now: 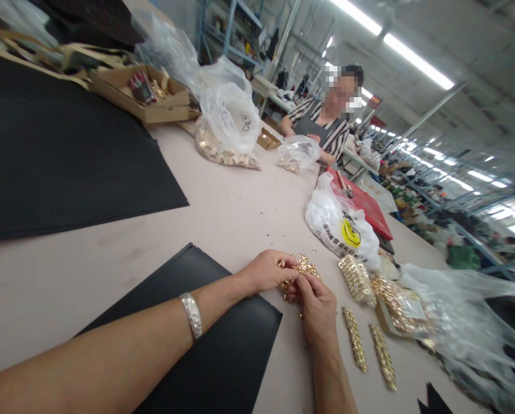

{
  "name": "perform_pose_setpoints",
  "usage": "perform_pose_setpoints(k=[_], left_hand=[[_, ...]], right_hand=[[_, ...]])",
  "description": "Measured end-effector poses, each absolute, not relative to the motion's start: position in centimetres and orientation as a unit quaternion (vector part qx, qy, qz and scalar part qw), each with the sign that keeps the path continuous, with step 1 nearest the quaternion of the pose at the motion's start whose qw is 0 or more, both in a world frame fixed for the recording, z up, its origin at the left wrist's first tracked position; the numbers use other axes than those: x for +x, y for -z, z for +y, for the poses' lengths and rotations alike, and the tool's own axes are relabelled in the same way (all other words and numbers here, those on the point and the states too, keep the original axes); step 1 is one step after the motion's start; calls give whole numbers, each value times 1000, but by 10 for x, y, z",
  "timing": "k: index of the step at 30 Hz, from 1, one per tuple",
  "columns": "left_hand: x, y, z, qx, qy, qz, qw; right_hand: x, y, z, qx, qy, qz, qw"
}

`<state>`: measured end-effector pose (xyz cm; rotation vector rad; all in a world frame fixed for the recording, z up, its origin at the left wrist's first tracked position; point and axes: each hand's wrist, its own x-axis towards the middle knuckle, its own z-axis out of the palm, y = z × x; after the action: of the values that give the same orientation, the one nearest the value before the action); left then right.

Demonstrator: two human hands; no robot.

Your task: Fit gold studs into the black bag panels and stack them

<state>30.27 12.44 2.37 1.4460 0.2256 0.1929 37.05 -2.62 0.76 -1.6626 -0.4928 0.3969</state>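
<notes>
A loose heap of small gold-coloured metal pieces [308,267] lies on the table, partly covered by my hands. My left hand [268,271], with a silver bracelet [191,315] on that wrist, reaches in from the left, thumb and fingers pinched together over the heap. From below, my right hand [320,302] meets it, its thumb and index finger closed close to the left fingertips. Gold pieces show between and under the fingers; exactly what each pinch holds is mostly hidden. A black sheet [222,339] lies beneath my left forearm.
Gold strips [354,339] and bagged gold pieces [406,305] lie to the right. Beyond sit a white plastic bag [341,221], a red sheet [365,201] and a hammer [344,184]. A large bag [229,123], cardboard box [164,112] and black sheets [67,149] are farther left. A co-worker [321,123] is across the table.
</notes>
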Motion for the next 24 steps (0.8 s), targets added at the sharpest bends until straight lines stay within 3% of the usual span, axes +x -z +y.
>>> perform_pose_setpoints(k=[12,18,24], left_hand=[[304,-24,125,654,-120,165,728],[308,-20,126,656,-124,179,722],[305,-22,125,677,-107,152,712]], right_hand=[[372,-4,-29,-706,-162,-167,668],[371,-13,-31,-779,-95,-221,579],[362,-25,-27,-760,-94,-271,583]])
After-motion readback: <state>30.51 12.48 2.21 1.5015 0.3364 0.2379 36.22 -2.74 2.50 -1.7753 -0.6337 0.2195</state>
